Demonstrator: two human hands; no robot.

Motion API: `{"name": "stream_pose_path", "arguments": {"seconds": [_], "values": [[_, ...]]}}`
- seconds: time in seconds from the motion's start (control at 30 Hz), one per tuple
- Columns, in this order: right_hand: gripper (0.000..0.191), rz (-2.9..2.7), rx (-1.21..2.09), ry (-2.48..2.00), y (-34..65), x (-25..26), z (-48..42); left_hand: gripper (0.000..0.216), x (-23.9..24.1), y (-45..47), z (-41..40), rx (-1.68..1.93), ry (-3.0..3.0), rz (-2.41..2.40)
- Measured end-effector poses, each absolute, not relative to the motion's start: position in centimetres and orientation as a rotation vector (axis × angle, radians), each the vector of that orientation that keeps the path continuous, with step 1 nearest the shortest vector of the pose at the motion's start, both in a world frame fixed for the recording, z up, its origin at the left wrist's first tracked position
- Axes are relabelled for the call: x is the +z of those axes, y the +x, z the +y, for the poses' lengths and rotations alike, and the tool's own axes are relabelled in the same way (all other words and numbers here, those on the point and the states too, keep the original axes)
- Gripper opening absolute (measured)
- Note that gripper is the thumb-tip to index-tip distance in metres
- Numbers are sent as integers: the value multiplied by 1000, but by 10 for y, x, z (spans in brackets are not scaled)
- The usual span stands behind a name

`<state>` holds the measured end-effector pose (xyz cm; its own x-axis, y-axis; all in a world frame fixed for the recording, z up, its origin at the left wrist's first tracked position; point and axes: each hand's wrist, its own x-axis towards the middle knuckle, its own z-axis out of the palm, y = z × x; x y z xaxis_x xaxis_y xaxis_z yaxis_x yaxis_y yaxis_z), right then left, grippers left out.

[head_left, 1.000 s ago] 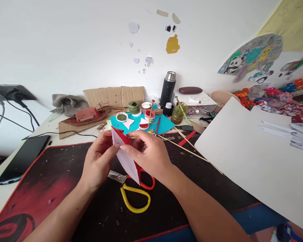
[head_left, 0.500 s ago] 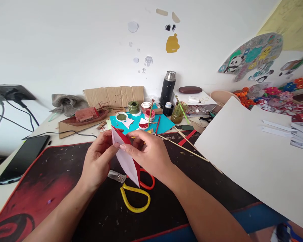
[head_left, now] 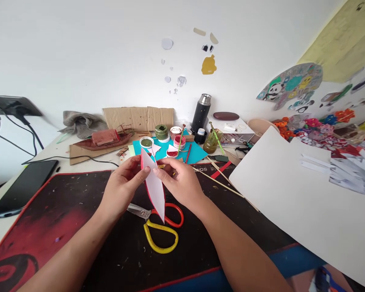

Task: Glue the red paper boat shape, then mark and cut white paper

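A narrow leaf-shaped piece of paper (head_left: 155, 188), white on the side facing me with red showing along its edges, is held upright over the mat. My left hand (head_left: 124, 182) pinches its left edge, thumb on the white face and fingers hidden behind. On the other edge my right hand (head_left: 178, 178) is closed too, thumb and fingers near the upper part of the paper. Just below lie scissors with one red and one yellow handle (head_left: 161, 239), their blades pointing left and partly covered by my left hand.
Behind the hands, paint jars (head_left: 162, 132) stand on a turquoise sheet (head_left: 197, 153). A black thermos (head_left: 200, 111) and a jar with a green brush (head_left: 213, 142) are beside them. A model boat (head_left: 103, 140) and phone (head_left: 24, 188) lie left. Large white paper (head_left: 276, 194) covers the right.
The paper has turned so its white face shows more squarely and its lower tip has moved slightly up. Both hands still hold it. The camera view has shifted a little.
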<state>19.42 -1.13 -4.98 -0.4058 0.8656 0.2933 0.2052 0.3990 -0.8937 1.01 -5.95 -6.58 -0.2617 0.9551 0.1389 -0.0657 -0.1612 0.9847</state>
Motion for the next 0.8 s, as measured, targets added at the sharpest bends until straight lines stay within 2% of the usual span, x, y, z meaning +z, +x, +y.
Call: {"name": "stream_pose_path", "arguments": {"seconds": [0.2,0.37,0.53,0.63,0.8], "values": [[30,-1752,1219,-865,194,-54,-7,49,-62,7,-54,1555,1015,1222],[42,-1600,1394,-915,196,-54,0,46,-51,-12,-44,1757,719,1135],[35,-1680,1249,-992,191,-71,5,37,-50,-42,-34,1939,566,1022],[38,-1729,1142,-1064,192,-81,4,33,-55,-49,-30,1948,544,1007],[36,-1896,749,-1306,212,-76,5,36,-58,-44,-30,1910,561,1023]]}}
